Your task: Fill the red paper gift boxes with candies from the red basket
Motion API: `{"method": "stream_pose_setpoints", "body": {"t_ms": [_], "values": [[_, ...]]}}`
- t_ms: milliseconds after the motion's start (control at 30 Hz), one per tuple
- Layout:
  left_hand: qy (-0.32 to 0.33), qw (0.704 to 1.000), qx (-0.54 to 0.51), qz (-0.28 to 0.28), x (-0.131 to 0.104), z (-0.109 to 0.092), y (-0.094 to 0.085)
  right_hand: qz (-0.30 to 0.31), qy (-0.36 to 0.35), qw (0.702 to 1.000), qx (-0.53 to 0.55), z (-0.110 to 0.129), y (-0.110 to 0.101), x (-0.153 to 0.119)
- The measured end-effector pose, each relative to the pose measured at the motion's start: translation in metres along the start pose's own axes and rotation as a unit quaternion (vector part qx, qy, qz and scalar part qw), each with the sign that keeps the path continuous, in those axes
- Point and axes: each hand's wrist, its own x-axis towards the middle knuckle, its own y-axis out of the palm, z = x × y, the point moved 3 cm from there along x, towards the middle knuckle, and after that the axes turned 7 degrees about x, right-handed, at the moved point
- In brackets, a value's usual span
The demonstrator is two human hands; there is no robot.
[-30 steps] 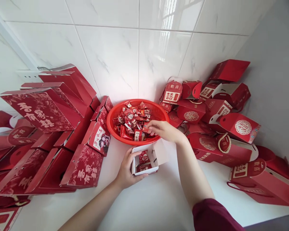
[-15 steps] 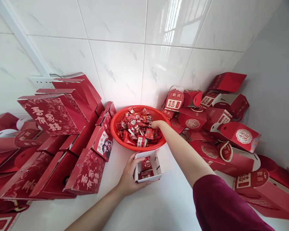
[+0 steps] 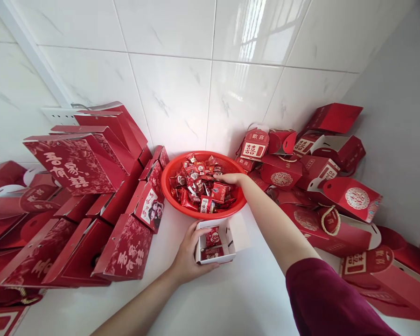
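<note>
My left hand (image 3: 187, 259) clasps the white box (image 3: 228, 233), presumably steadying it just beside the red basket (image 3: 167, 191). From afar, I can't tell whether my right hand (image 3: 233, 178), over the basket's wrapped sweets (image 3: 196, 179), pinches any.

the left grip (image 3: 188, 256) holds an open box (image 3: 225, 258), the right grip (image 3: 232, 179) among packets (image 3: 197, 173) in a red basket (image 3: 196, 214).
</note>
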Motion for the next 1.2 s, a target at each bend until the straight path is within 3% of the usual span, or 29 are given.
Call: {"method": "stream_pose_setpoints", "body": {"t_ms": [167, 300, 467, 667, 933, 1200], "values": [[0.003, 1.000, 0.003, 0.010, -0.001, 0.002, 0.000, 0.057, -0.002, 0.997, 0.052, 0.004, 0.004, -0.008], [-0.004, 1.000, 0.000, 0.020, -0.001, 0.003, 0.000, 0.075, -0.001, 0.997, 0.034, 0.004, 0.006, -0.010], [-0.011, 1.000, 0.005, 0.025, -0.002, 0.003, 0.001, 0.067, -0.005, 0.997, -0.023, 0.000, 0.005, -0.007], [-0.009, 1.000, 0.005, 0.017, -0.001, 0.002, 0.000, 0.048, -0.057, 0.996, -0.056, 0.007, 0.001, -0.013], [-0.001, 1.000, -0.003, 0.012, -0.002, 0.006, 0.002, 0.072, -0.067, 0.991, -0.090, 0.016, 0.006, -0.022], [0.007, 1.000, 0.012, 0.019, -0.002, 0.004, 0.002, 0.041, -0.046, 0.976, -0.211, 0.006, 0.018, 0.000]]}}
